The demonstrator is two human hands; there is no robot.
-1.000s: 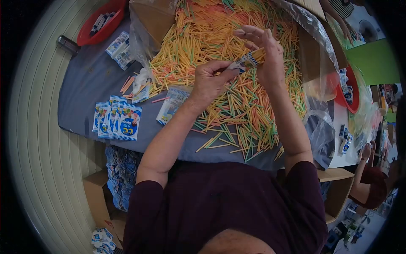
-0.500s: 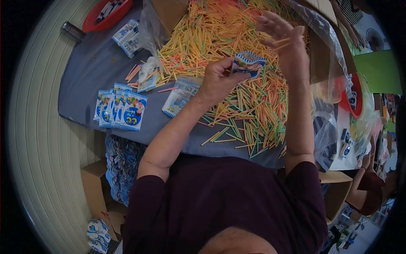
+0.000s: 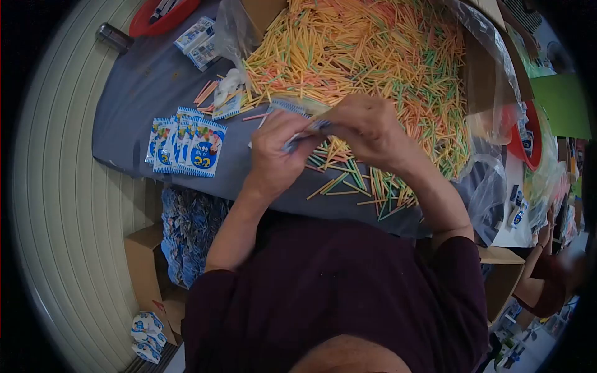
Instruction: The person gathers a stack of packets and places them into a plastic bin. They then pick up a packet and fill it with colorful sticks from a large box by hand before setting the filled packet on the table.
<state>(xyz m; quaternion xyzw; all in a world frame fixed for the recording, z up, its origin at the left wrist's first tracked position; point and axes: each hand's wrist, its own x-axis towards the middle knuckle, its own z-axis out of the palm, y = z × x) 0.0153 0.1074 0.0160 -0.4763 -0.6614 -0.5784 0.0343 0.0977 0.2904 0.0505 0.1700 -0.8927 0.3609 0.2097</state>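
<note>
My left hand (image 3: 277, 149) is closed on a small blue-and-white packet (image 3: 321, 124), pinching it between thumb and fingers over the table's near side. Most of this packet is covered by the hands. Against its upper end, my right hand (image 3: 370, 127) has its fingers curled in. Thin coloured sticks in that hand are largely hidden by the fingers. Beyond both hands spreads a big heap of yellow, orange, pink and green sticks (image 3: 360, 62). Under the left fingers another packet (image 3: 286, 105) lies flat, partly covered.
Several printed packets (image 3: 202, 149) lie overlapped at the left, with more packets (image 3: 198, 42) farther back. A red basin (image 3: 140, 25) and a dark bottle (image 3: 114, 37) stand at the far left. Cardboard and clear plastic (image 3: 491, 62) border the heap's right. A co-worker's arm (image 3: 533, 276) shows at right.
My right hand has come down and left from above the heap with sticks, meeting the packet. My left hand has moved left and nearer to me, tilting the packet. The view has shifted slightly.
</note>
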